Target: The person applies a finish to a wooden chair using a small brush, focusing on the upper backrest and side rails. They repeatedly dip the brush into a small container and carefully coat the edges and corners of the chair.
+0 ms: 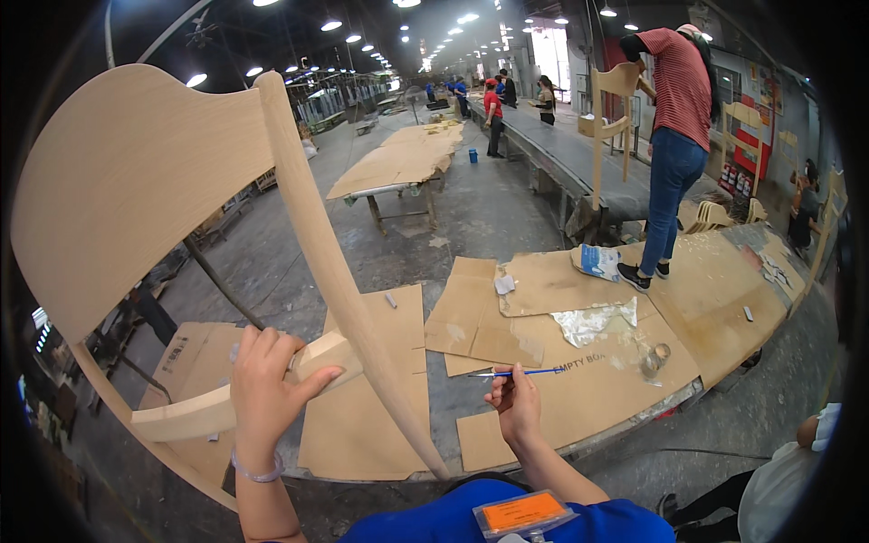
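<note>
A pale unfinished wooden chair frame [312, 204] with a broad curved backrest [145, 181] fills the left side of the view, tilted. My left hand [264, 385] is closed around its curved lower rail [190, 414], close to where the rail meets the round post. Between the pinched fingers of my right hand [518, 405] is a slim blue-handled paintbrush [543, 371], its tip pointing left toward the chair. The brush is apart from the wood. Below my right hand, flattened cardboard [588, 398] covers the worktable.
Right of the brush stands a small jar [654, 364], near crumpled white sheeting [593, 324] and a blue-and-white bag [599, 262]. A person in a striped shirt [674, 90] stands on the table's far end, handling another chair [615, 109]. A conveyor [561, 149] lies beyond.
</note>
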{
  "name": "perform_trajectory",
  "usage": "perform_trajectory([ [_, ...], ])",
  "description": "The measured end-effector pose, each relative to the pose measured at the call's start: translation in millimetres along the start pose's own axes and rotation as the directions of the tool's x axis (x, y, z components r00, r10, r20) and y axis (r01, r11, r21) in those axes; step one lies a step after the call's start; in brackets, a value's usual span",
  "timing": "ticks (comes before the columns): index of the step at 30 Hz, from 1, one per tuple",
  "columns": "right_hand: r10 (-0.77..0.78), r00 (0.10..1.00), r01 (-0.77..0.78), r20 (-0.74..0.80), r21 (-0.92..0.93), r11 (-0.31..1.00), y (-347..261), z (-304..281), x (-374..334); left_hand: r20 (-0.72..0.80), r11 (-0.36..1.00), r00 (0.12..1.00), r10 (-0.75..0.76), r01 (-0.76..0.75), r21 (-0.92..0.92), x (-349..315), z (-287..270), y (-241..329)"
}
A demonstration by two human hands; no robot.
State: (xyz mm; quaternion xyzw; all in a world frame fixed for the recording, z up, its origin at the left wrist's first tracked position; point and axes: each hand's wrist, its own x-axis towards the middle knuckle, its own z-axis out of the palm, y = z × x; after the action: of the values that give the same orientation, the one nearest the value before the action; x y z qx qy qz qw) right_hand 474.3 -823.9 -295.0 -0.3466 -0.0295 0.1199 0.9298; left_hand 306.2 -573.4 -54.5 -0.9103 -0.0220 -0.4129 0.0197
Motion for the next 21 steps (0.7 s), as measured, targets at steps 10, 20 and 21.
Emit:
perform_trajectory([
  [10,0.088,0.995,-0.090,0.035,0.040,0.995,2.3,16.9,38.4,0.009,0.999,0.999,-0.050,0.051,-0.005,11.1,9.9,4.7],
  [20,-0.341,0.870,0.291,0.357,0.186,0.938,-66.5,153.3,84.5,0.040,0.998,0.999,-0.016,0.013,0.064,10.9,-6.2,-10.6],
  [21,-0.372,0.848,0.317,0.378,0.203,0.927,-74.9,168.2,84.0,0.049,0.998,0.999,-0.019,0.016,0.058,9.9,-8.0,-11.1],
])
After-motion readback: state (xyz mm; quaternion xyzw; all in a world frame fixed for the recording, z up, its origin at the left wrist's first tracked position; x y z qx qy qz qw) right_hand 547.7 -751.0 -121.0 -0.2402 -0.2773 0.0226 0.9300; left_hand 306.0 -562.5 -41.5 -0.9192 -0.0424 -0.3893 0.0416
